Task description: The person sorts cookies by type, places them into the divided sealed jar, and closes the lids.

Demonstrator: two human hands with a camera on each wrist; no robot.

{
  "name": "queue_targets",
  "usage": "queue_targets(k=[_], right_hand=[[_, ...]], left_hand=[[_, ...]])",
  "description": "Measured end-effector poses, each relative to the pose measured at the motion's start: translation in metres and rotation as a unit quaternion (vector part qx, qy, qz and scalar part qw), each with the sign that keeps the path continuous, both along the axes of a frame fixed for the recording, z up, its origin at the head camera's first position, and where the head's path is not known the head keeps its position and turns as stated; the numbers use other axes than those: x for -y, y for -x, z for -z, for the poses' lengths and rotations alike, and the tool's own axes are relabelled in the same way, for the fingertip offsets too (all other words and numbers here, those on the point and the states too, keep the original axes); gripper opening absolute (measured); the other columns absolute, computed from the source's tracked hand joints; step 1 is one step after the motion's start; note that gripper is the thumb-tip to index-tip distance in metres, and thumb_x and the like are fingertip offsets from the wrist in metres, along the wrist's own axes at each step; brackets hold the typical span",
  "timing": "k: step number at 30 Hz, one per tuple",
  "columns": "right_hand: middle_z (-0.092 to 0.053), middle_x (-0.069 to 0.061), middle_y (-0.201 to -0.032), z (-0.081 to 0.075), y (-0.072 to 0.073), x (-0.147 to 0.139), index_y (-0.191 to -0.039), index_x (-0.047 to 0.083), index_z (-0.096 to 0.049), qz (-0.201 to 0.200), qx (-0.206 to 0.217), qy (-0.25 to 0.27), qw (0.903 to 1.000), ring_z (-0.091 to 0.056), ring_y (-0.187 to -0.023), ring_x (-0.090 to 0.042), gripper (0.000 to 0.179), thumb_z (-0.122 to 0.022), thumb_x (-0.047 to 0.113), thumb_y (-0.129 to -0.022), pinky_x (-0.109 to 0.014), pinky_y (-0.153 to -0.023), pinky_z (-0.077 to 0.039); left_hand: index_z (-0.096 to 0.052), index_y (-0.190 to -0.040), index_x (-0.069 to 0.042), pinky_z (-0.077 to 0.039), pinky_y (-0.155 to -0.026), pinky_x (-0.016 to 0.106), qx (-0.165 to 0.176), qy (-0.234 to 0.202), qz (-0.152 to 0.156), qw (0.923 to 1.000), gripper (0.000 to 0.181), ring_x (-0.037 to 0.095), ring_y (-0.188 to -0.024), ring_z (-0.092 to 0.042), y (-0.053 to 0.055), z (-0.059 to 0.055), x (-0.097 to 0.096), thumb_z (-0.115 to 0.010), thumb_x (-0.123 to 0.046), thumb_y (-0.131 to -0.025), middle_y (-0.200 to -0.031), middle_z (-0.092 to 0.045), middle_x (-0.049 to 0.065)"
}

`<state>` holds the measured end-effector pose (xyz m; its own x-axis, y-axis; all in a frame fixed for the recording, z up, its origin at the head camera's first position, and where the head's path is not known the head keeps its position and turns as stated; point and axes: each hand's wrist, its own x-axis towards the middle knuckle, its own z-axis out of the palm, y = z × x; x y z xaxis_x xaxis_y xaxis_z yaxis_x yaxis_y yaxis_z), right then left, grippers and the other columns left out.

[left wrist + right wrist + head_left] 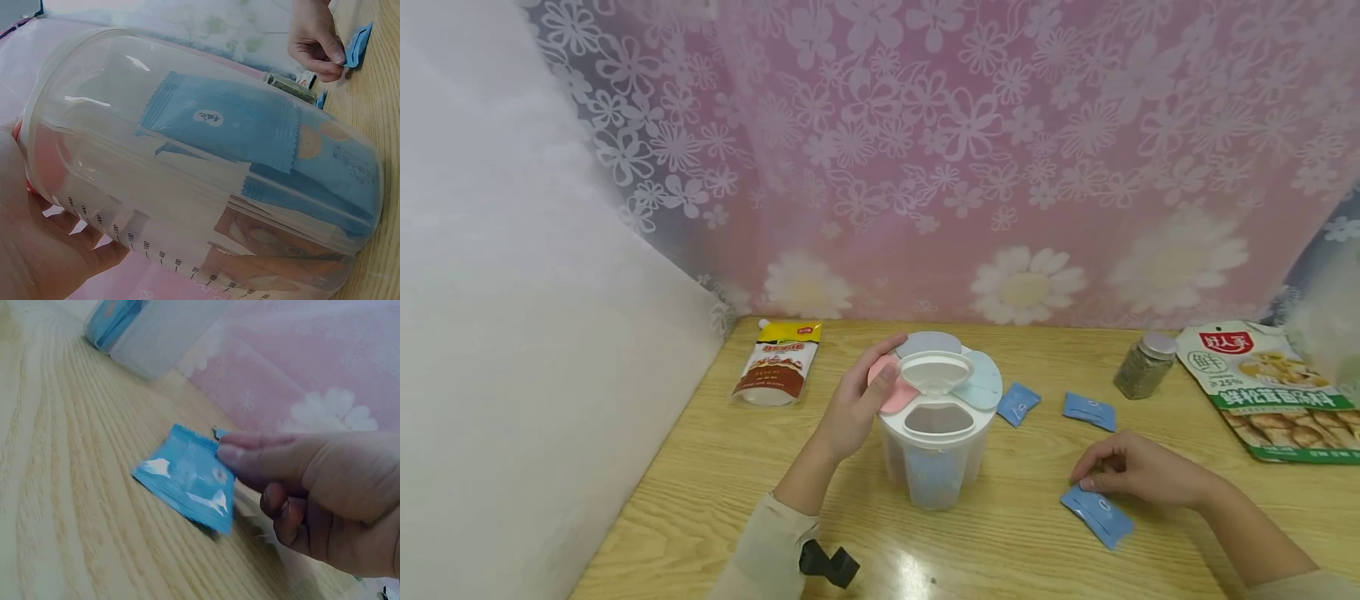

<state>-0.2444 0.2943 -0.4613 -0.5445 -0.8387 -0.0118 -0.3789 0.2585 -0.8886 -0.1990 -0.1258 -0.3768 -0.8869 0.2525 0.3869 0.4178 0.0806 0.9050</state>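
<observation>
A clear plastic storage container (pixel 934 479) with several lid flaps stands upright on the table. Its front white flap (pixel 936 372) is raised over an opening, while the pink, blue and grey flaps lie down. My left hand (pixel 857 404) holds the container by its left upper side, thumb on the pink flap. Through the wall, blue packets (pixel 219 119) and brown-orange packets (pixel 269 250) show inside. At the right, my right hand (pixel 1150 473) pinches one corner of a small blue snack packet (pixel 187 478) between thumb and fingers, close above the tabletop.
Two more blue packets (pixel 1018 404) (pixel 1089 411) lie right of the container. Farther right are a small glass jar (pixel 1142 371) of dried green herbs and a large mushroom-pictured pouch (pixel 1273 387). A yellow-topped pouch (pixel 781 364) lies at the back left. A flowered pink curtain (pixel 880 208) hangs behind.
</observation>
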Motion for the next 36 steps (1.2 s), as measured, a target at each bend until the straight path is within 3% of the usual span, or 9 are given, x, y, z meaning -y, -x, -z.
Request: queue_targets(k=[5,7,10,12,20,25,28,32,36], right_hand=[[-0.073,-0.002,-0.104,-0.005,0.001,-0.001,-0.112,0.002,-0.070,0.020,0.038,0.021,0.9989,-0.060,-0.076,-0.004,0.018,-0.057,0.002,-0.099,-0.031,-0.061,-0.052],[-0.073,0.000,-0.101,-0.011,0.000,-0.001,-0.113,-0.002,-0.068,0.025,0.061,0.035,0.9972,-0.051,-0.064,-0.013,0.019,-0.054,-0.001,-0.100,-0.036,-0.054,-0.046],[-0.071,0.004,-0.099,-0.022,-0.002,0.003,-0.113,-0.004,-0.067,0.036,0.076,0.054,0.9950,-0.037,-0.060,-0.027,0.020,-0.052,-0.002,-0.100,-0.040,-0.050,-0.037],[-0.070,0.007,-0.095,-0.029,-0.004,0.007,-0.111,-0.004,-0.067,0.045,0.071,0.068,0.9942,-0.031,-0.060,-0.029,0.019,-0.052,-0.003,-0.100,-0.041,-0.048,-0.034],[-0.068,0.009,-0.090,-0.062,-0.014,0.025,-0.109,-0.004,-0.067,0.072,0.026,0.141,0.9870,-0.035,-0.061,-0.027,0.022,-0.051,-0.013,-0.096,-0.037,-0.049,-0.035],[-0.069,0.007,-0.093,-0.085,-0.023,0.041,-0.107,0.002,-0.069,0.104,-0.010,0.184,0.9774,-0.037,-0.059,-0.025,0.030,-0.051,-0.017,-0.094,-0.036,-0.047,-0.034],[-0.065,0.008,-0.083,-0.100,-0.028,0.056,-0.107,0.005,-0.070,0.130,-0.021,0.205,0.9699,-0.034,-0.056,-0.024,0.031,-0.053,-0.017,-0.093,-0.036,-0.046,-0.031],[-0.058,0.010,-0.074,-0.117,-0.032,0.077,-0.107,0.007,-0.071,0.140,-0.010,0.250,0.9580,-0.029,-0.054,-0.023,0.033,-0.052,-0.017,-0.094,-0.037,-0.046,-0.026],[-0.063,0.009,-0.080,-0.129,-0.033,0.099,-0.107,0.009,-0.073,0.150,-0.003,0.293,0.9444,-0.030,-0.056,-0.022,0.035,-0.053,-0.016,-0.094,-0.037,-0.046,-0.024]], left_hand=[[-0.043,-0.151,-0.013,-0.040,-0.112,0.049,0.000,-0.001,0.001,1.0000,0.059,0.028,-0.133,-0.049,-0.001,-0.001,-0.001,-0.046,-0.049,-0.104,-0.146,-0.052,0.014],[-0.043,-0.151,-0.013,-0.039,-0.112,0.049,0.000,0.001,0.000,1.0000,0.059,0.027,-0.133,-0.049,-0.001,-0.001,-0.001,-0.046,-0.049,-0.104,-0.146,-0.052,0.014],[-0.043,-0.150,-0.013,-0.039,-0.112,0.049,0.000,0.004,-0.003,1.0000,0.059,0.027,-0.133,-0.049,0.000,0.000,0.000,-0.046,-0.049,-0.104,-0.145,-0.053,0.014],[-0.044,-0.150,-0.014,-0.039,-0.112,0.049,0.000,0.007,-0.005,1.0000,0.059,0.027,-0.133,-0.049,0.000,0.001,0.000,-0.046,-0.049,-0.103,-0.145,-0.053,0.013],[-0.044,-0.150,-0.014,-0.038,-0.113,0.050,-0.003,0.009,-0.008,0.9999,0.058,0.028,-0.134,-0.049,0.000,0.001,0.000,-0.046,-0.050,-0.104,-0.145,-0.053,0.013],[-0.044,-0.150,-0.014,-0.038,-0.113,0.048,0.002,0.012,-0.002,0.9999,0.055,0.027,-0.134,-0.049,0.000,0.000,-0.002,-0.046,-0.044,-0.105,-0.146,-0.053,0.013],[-0.043,-0.150,-0.014,-0.038,-0.113,0.048,0.005,0.010,-0.002,0.9999,0.053,0.027,-0.134,-0.049,-0.001,0.000,-0.002,-0.046,-0.042,-0.105,-0.146,-0.052,0.013],[-0.044,-0.150,-0.013,-0.037,-0.113,0.050,0.001,0.014,-0.011,0.9998,0.053,0.028,-0.135,-0.048,-0.001,0.000,-0.001,-0.045,-0.042,-0.105,-0.147,-0.052,0.013],[-0.043,-0.150,-0.013,-0.038,-0.112,0.050,-0.002,0.018,-0.013,0.9997,0.054,0.027,-0.133,-0.050,0.000,0.001,0.000,-0.045,-0.043,-0.105,-0.145,-0.054,0.013]])
